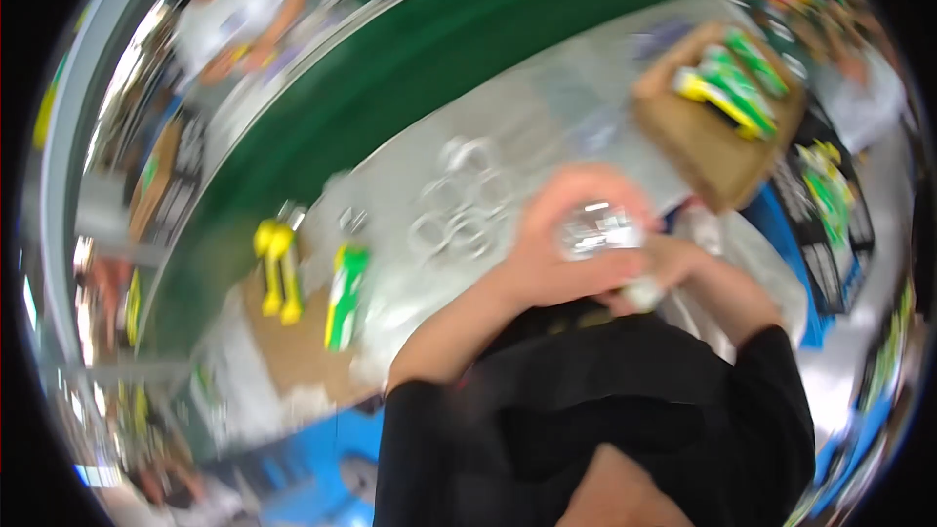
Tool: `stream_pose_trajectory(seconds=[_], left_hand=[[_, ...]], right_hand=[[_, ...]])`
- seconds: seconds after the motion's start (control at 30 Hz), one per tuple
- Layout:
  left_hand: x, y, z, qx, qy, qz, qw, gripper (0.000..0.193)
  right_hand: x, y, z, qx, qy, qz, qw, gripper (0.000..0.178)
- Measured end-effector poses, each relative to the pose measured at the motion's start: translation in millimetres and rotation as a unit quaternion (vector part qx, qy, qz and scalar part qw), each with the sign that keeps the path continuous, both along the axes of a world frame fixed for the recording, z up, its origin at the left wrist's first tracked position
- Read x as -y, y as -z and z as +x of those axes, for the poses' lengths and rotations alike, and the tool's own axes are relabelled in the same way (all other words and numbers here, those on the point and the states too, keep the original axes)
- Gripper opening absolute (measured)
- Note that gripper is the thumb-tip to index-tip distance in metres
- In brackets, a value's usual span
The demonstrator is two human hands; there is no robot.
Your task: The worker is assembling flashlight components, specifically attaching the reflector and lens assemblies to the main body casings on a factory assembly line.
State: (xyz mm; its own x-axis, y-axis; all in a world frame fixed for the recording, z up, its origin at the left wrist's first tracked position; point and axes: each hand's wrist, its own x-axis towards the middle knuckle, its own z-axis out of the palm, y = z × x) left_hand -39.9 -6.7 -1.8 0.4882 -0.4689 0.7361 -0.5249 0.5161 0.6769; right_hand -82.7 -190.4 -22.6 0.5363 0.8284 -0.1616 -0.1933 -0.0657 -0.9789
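Observation:
Close to my body, my left hand curves its fingers and thumb around a clear, shiny round piece that looks like a transparent cup or lens. Pressed up beside it from below is my right hand, its fingers closed at a small whitish thing that is too blurred to name. To the left of my hands, several clear round pieces of a similar look stand grouped on the grey-white table. The picture is smeared by motion.
Yellow-handled tools and a green-and-yellow package lie at the left on brown cardboard. At the right stands a cardboard box with green packages. A green belt runs beyond the table. Other people work around.

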Motion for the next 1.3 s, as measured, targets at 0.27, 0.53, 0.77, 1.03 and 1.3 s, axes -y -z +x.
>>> stream_pose_trajectory(seconds=[0.27,0.53,0.77,1.03,1.3], left_hand=[[-153,24,3,0.109,-0.547,0.287,0.779,0.080],[-287,70,-59,-0.135,-0.557,0.502,0.647,0.060],[-194,37,-29,-0.213,-0.488,0.182,0.827,0.055],[-78,22,-21,0.025,-0.346,0.314,0.884,0.034],[-12,29,12,-0.149,-0.154,0.143,0.966,0.022]], right_hand=[[144,-10,82,0.397,0.436,-0.321,0.741,0.043],[244,55,111,0.457,0.325,-0.575,0.596,0.046],[4,-16,68,0.407,0.258,-0.181,0.857,0.027],[-63,16,22,0.093,0.340,0.140,0.925,0.056],[-18,18,-18,-0.007,0.163,0.154,0.975,0.066]])
